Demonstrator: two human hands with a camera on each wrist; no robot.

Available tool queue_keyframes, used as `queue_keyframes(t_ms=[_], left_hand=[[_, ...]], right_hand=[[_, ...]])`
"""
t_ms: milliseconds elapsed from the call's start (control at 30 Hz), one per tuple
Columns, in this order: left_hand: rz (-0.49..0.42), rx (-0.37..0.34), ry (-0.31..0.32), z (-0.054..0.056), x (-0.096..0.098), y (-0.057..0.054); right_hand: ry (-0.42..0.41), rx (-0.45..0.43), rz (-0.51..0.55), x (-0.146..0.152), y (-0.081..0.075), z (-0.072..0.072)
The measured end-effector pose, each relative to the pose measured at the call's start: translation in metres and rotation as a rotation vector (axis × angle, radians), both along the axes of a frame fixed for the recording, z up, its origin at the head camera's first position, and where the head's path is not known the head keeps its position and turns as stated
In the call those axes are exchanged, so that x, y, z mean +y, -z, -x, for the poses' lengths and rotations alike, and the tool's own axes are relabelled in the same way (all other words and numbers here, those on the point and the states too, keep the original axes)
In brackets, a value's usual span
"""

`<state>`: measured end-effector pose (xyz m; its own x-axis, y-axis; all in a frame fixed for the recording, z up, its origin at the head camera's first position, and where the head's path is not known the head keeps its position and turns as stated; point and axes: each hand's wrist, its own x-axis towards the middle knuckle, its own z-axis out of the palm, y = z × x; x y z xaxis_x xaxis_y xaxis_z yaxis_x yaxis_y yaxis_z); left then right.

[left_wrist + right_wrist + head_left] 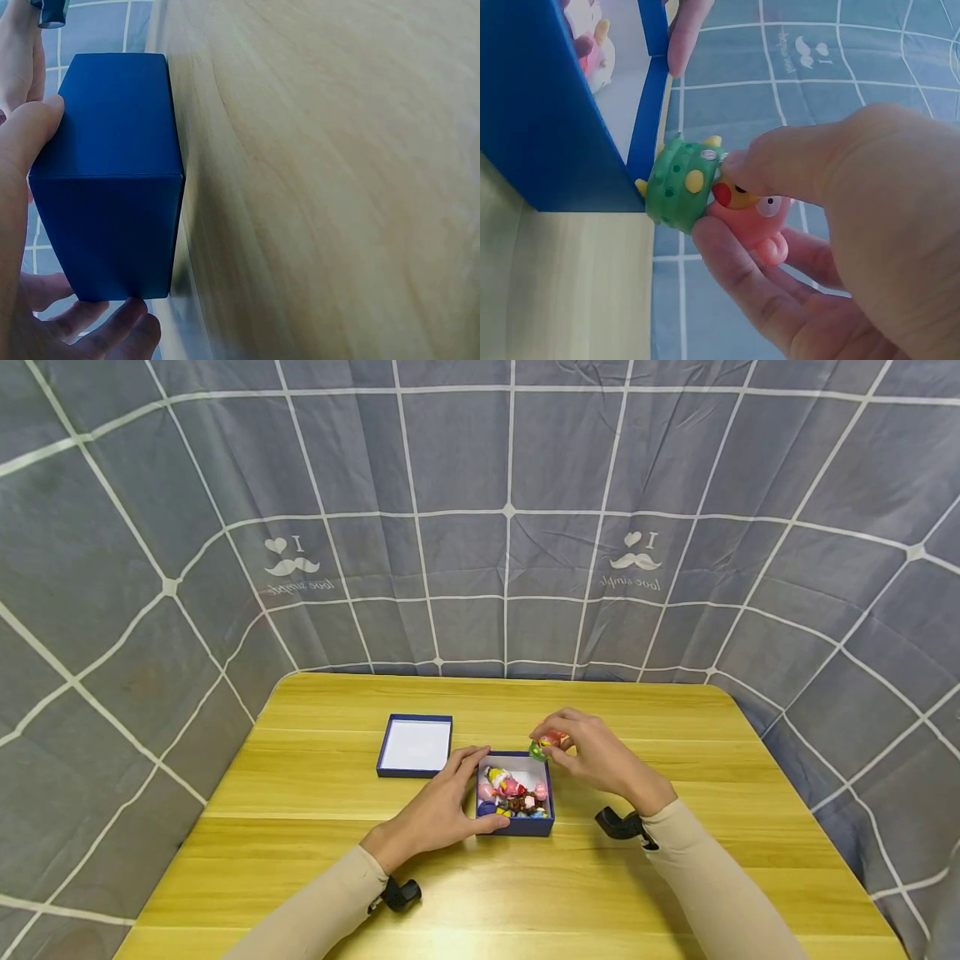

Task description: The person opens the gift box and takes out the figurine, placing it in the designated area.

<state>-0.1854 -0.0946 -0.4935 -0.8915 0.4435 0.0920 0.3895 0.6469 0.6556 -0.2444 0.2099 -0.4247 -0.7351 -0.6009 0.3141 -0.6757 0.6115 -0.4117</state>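
Observation:
A blue box (525, 828) stands uncovered on the table, with several small colourful toy figures (513, 789) inside. My left hand (438, 810) grips the box from its left side. In the left wrist view its thumb (46, 120) lies against one blue wall and its fingertips (131, 311) curl at another. My right hand (592, 752) pinches a small toy figure (679, 187) between thumb and fingers. The figure has a green spotted base with yellow bits and a pink head with a yellow face. It is held just beyond the box's right far corner.
A shallow box lid (416, 745) with a white inside and blue rim lies to the left behind the box. The wooden table (330, 710) ends at a grey checked cloth (465, 560) at the back. A black wrist camera (618, 822) hangs near each sleeve.

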Motion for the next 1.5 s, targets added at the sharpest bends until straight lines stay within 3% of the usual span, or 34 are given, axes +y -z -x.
queue_keyframes(t_ms=[833, 1500], left_hand=[[0.001, 0.019, 0.010, 0.005, -0.003, -0.001], [-0.003, 0.004, 0.008, 0.010, -0.005, -0.001]], right_hand=[[0.088, -0.007, 0.042, 0.013, 0.005, 0.014], [0.128, -0.022, 0.025, 0.028, 0.028, 0.031]])
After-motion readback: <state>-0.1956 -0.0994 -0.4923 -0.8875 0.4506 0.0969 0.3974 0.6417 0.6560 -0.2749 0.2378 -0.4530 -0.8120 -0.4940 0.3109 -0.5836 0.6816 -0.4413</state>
